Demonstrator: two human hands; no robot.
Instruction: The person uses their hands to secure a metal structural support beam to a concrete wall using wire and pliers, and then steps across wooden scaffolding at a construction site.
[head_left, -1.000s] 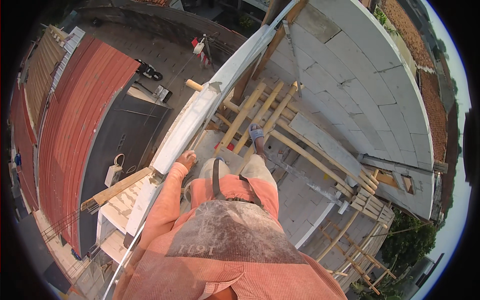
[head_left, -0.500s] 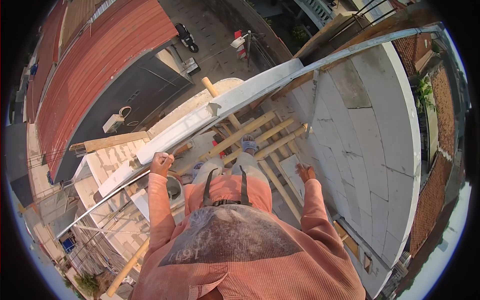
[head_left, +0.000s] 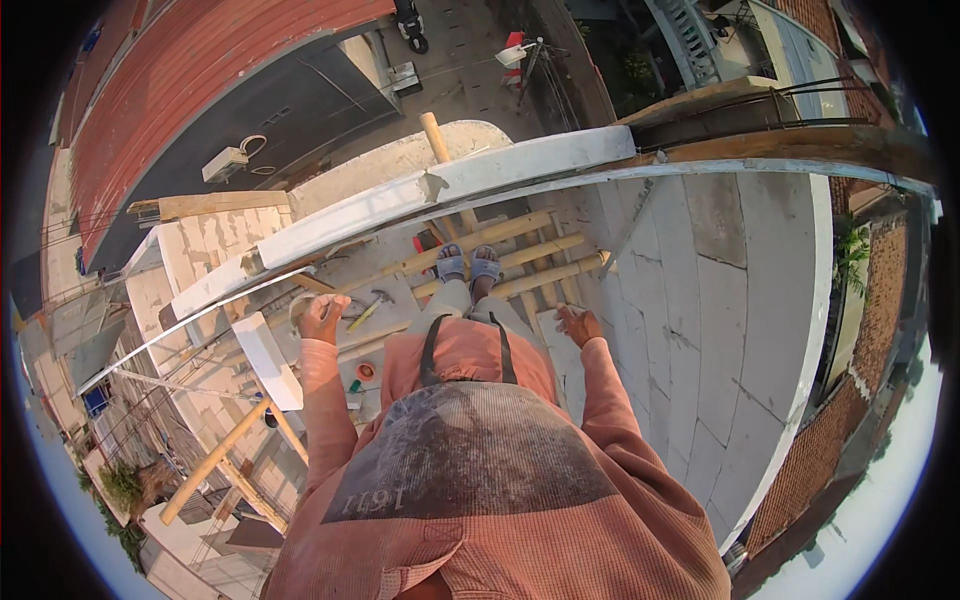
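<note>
My left hand (head_left: 322, 318) hangs in the air with loosely bent fingers and nothing visible in them. Close to it are a pale wall block (head_left: 266, 362) and a hammer (head_left: 370, 310) with a yellowish handle, lying lower down. My right hand (head_left: 578, 325) hovers on the other side, fingers apart and holding nothing, near the grey block wall (head_left: 690, 300). Between the hands, my feet in grey sandals (head_left: 485, 264) stand side by side at the bamboo poles (head_left: 530, 254). A rounded pale thing is partly hidden behind my left hand.
A low wall topped with white blocks (head_left: 350, 212) runs ahead, with a long pale bar along it. Beyond it lie a street far below and a red roof (head_left: 210, 70). A small orange-red pot (head_left: 366, 371) and a slanting bamboo pole (head_left: 215, 460) are at the left.
My view has shifted, and my feet have come together at the poles. The right hand has moved slightly left and up in view. The hammer and orange-red pot now show.
</note>
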